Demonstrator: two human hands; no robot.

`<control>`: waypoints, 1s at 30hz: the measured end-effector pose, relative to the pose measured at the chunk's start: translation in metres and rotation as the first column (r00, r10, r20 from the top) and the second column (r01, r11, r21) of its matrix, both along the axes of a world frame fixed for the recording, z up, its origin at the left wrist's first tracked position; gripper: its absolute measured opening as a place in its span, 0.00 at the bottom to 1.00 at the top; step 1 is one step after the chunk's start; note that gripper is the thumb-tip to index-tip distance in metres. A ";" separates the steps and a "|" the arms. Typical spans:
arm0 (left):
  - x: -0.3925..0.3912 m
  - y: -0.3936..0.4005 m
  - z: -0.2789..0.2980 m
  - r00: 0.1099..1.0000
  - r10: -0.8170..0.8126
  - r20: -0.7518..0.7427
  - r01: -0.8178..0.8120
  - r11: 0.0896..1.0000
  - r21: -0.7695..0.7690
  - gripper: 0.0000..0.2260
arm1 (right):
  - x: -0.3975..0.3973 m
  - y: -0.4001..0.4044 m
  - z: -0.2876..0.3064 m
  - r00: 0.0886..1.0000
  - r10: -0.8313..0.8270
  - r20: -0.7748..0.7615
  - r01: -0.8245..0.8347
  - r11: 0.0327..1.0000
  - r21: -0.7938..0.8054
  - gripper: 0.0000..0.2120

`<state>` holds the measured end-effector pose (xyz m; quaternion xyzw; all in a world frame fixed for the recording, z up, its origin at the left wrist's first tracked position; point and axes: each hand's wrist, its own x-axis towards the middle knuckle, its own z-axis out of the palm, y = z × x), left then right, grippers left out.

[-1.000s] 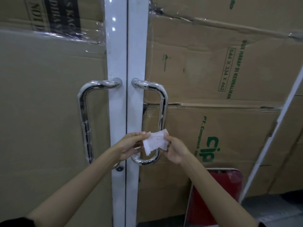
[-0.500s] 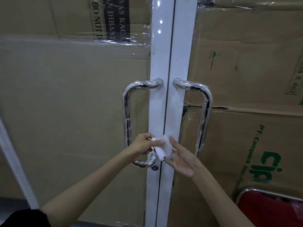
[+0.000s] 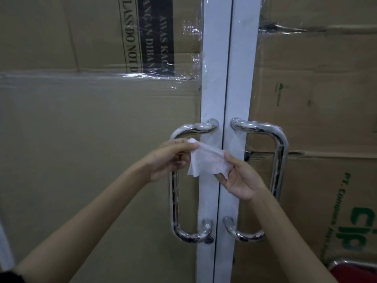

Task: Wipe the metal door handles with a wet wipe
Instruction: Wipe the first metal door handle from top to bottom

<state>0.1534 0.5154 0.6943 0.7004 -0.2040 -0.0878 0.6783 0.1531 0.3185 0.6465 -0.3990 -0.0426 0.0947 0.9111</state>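
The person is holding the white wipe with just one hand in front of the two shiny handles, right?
Not quite. In the head view both hands hold the white wipe: the left hand and the right hand stretch it between them, in front of the two shiny handles.

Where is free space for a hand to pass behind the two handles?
Open gaps: between the left handle bar and the white door frame below the left hand; inside the right handle loop, upper part. Crowded: the middle, where both hands stretch the wet wipe.
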 end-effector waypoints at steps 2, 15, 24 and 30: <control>0.003 -0.003 0.011 0.996 0.023 0.082 -0.026 0.999 0.042 0.04 | -0.004 -0.006 0.011 0.998 0.045 0.044 -0.045 0.999 -0.009 0.17; 0.007 -0.037 0.066 0.912 0.141 0.385 -0.196 0.975 0.108 0.12 | 0.001 -0.016 0.068 0.896 -0.042 0.442 0.239 0.884 -0.401 0.18; 0.024 -0.005 0.072 0.828 0.318 0.462 -0.422 0.896 0.138 0.13 | 0.051 -0.031 0.091 0.520 -0.182 0.834 0.837 0.305 -0.455 0.08; 0.027 0.003 0.067 0.826 0.350 0.442 -0.431 0.897 0.095 0.13 | 0.070 0.004 0.077 0.494 -0.009 0.869 0.864 0.118 -0.490 0.20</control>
